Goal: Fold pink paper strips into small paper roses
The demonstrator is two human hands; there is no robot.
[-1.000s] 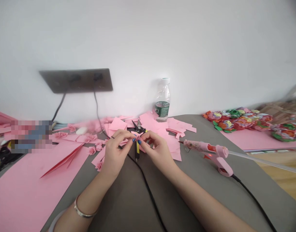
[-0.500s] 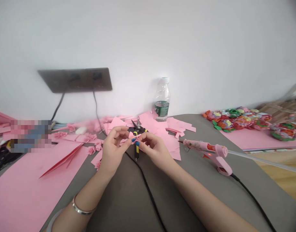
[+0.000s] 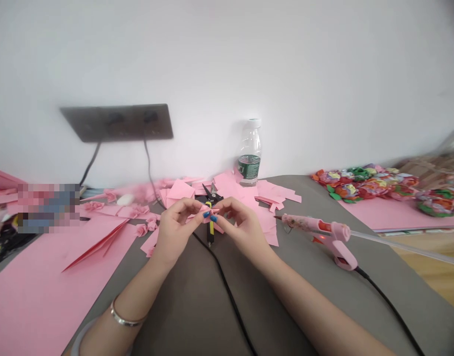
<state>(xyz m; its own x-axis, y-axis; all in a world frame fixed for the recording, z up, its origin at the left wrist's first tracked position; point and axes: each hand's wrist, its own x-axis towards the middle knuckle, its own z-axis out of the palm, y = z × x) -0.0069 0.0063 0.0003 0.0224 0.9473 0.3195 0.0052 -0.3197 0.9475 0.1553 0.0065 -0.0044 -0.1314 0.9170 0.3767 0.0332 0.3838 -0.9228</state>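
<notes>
My left hand [image 3: 175, 230] and my right hand [image 3: 239, 225] meet in the middle, their blue-painted fingertips pinching a small piece of pink paper [image 3: 208, 215] from both sides. Just below and behind it lie black-and-yellow handled scissors [image 3: 210, 217], partly hidden by my fingers. A loose stack of cut pink paper squares [image 3: 264, 217] spreads behind my hands. A pink hot glue gun [image 3: 333, 237] rests to the right of my right hand, with a glue stick running out of its back.
Small pink paper roses [image 3: 145, 222] and large pink sheets [image 3: 60, 282] lie to the left on the grey table [image 3: 249, 296]. A water bottle [image 3: 249, 153] stands by the wall. Multicoloured paper flowers [image 3: 364, 183] sit at the right. A black cable [image 3: 227, 291] crosses the table below my hands.
My fingers have shifted slightly around the small pink paper, and both hands have drawn a little closer together. Nothing else has visibly moved.
</notes>
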